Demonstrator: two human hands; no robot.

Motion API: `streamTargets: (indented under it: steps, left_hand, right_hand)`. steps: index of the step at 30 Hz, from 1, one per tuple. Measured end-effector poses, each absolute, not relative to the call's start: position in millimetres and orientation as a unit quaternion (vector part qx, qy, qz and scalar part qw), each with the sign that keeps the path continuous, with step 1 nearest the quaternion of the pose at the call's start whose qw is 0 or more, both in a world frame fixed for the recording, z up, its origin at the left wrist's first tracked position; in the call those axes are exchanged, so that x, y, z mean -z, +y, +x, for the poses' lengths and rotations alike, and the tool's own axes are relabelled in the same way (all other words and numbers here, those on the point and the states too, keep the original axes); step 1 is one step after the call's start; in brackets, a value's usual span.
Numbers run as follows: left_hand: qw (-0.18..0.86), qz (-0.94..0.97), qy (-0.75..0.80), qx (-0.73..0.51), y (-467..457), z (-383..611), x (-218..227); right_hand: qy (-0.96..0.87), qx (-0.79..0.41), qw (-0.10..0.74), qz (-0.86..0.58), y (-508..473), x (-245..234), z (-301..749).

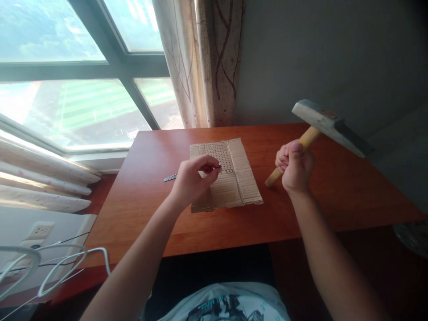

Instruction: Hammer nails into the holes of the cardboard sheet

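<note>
My left hand (197, 176) is pinched over a piece of corrugated cardboard (227, 194), thumb and forefinger together on a small metal piece that looks like a nail (220, 166). Most of it is hidden by the fingers. Rows of small dark holes cover the cardboard's far middle part, with rougher marks along the nearest row. To the right, my right hand (296, 165) is wrapped round the wooden handle of a hammer (317, 118). The hammer is raised above the table and tilted, its grey metal head up and away from the cardboard.
Several thin metal rods (170, 177) lie left of the cardboard, partly behind my left wrist. The reddish-brown wooden table (143, 223) stands by a window and a patterned curtain (200, 67). White cables (67, 258) loop near a wall socket (42, 230) at lower left.
</note>
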State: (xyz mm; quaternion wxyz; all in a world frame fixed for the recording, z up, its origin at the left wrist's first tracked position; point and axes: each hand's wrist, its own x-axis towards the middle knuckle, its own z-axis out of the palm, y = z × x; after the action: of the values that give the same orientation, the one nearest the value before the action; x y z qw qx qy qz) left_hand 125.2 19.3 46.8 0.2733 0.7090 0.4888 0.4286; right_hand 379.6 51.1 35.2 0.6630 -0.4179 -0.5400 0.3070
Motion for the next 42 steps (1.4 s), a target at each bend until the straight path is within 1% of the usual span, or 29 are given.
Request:
streamTargets:
  steps: [5, 16, 27, 34, 37, 40, 42]
  left_hand:
    - [0.226, 0.742, 0.504, -0.38, 29, 130, -40]
    - [0.206, 0.747, 0.514, -0.368, 33, 130, -34]
    - [0.189, 0.754, 0.512, -0.365, 32, 131, -34]
    - [0.181, 0.765, 0.506, -0.356, 35, 134, -32]
    - [0.182, 0.763, 0.507, -0.356, 36, 135, -32]
    - [0.182, 0.764, 0.503, -0.36, 36, 135, -30]
    - [0.183, 0.764, 0.501, -0.363, 35, 134, -29]
  right_hand:
    - [-0.536, -0.316, 0.686, -0.377, 52, -34, 379]
    - [-0.537, -0.311, 0.689, -0.375, 51, -34, 378]
    - [-0.569, -0.268, 0.62, -0.469, 48, -33, 378]
    - [-0.562, -0.31, 0.625, -0.444, 48, -36, 376]
    - [-0.58, -0.356, 0.575, -0.454, 45, -40, 377]
    - [-0.604, -0.404, 0.482, -0.488, 37, -46, 378]
    - [-0.642, -0.408, 0.415, -0.498, 31, -53, 379]
